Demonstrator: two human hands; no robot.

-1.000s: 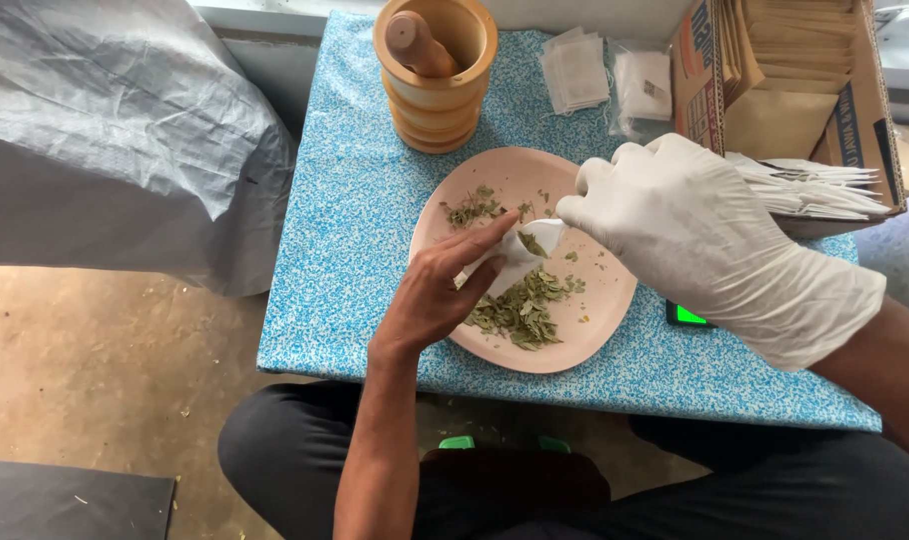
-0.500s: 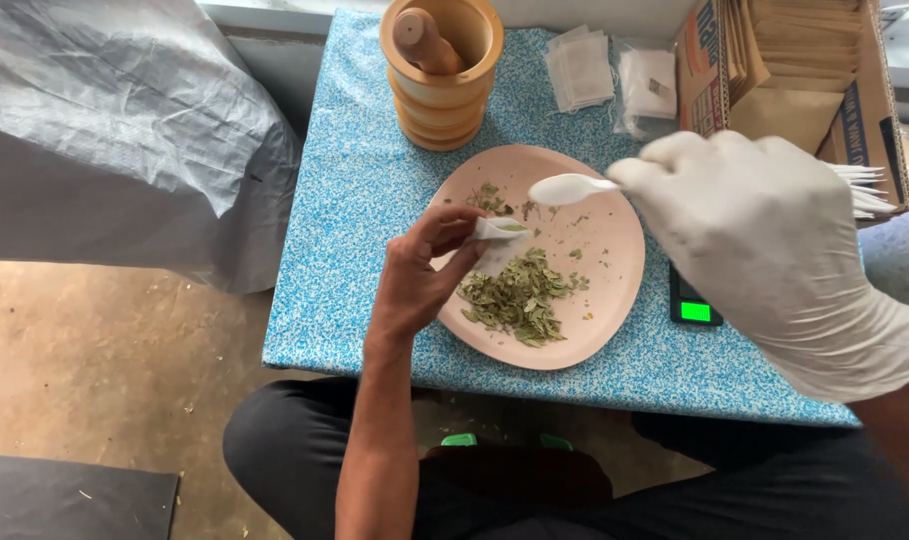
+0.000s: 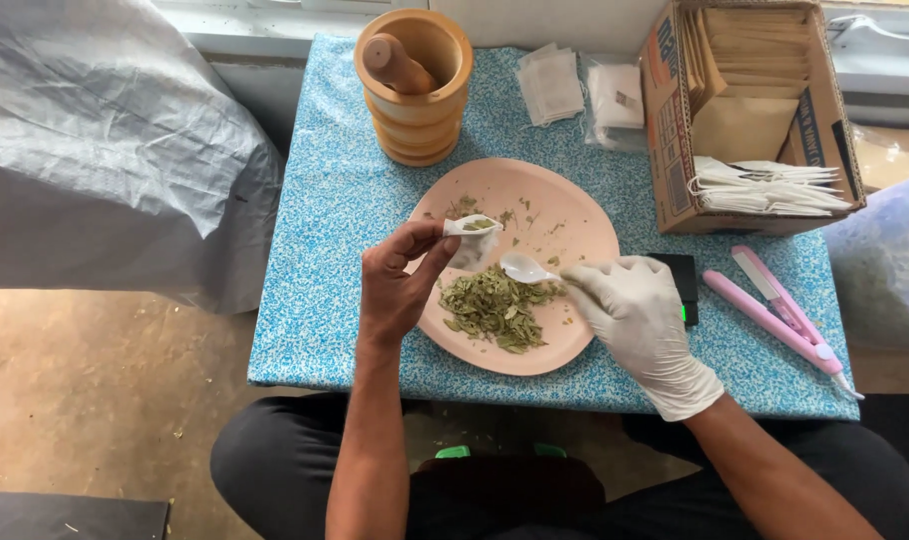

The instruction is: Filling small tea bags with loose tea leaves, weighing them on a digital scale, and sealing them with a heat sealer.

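My bare left hand [image 3: 400, 285] pinches a small white sachet [image 3: 472, 240] open above the pink plate [image 3: 565, 215]; some green bits show in its mouth. My right hand [image 3: 635, 315], in a white glove, holds a white plastic spoon [image 3: 525, 268] with its bowl at the top edge of the heap of dried green leaves [image 3: 495, 305] on the plate. The spoon bowl lies just right of and below the sachet.
A wooden mortar with a pestle [image 3: 415, 85] stands behind the plate. White sachets [image 3: 580, 90] lie at the back. A cardboard box [image 3: 750, 110] of brown envelopes and white bags sits at right. Nearby lie a pink heat sealer [image 3: 780, 315] and a small black scale [image 3: 680, 285].
My gloved right hand has come down from above the plate and brought the spoon to the leaf heap. My left hand has stayed over the plate with the sachet.
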